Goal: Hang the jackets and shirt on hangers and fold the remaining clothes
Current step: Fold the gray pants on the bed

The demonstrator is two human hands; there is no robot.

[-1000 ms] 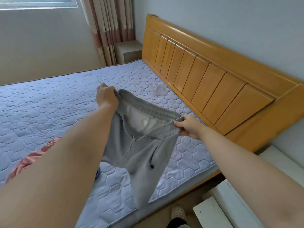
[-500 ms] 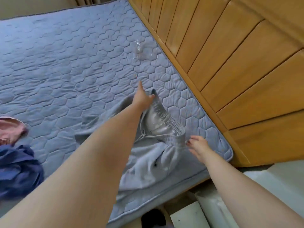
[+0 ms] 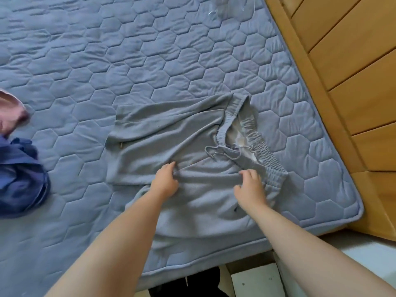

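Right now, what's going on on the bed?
A person is working on gray shorts spread on the mattress near the wooden headboard. Both hands press on the cloth: left hand mid-fabric, right hand by the elastic waistband. The shorts lie rumpled, not folded yet. A blue garment and a pink one wait at the left edge.

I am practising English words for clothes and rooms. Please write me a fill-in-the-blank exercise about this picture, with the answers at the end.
1. Both hands rest on a pair of grey ____ with a drawstring.
2. The left hand and right hand pinch a ____ of the fabric between them.
3. The elastic waistband points toward the wooden ____.
4. At the left edge, below a pink garment, lies a crumpled dark ____ garment.

Answers: shorts; fold; headboard; blue
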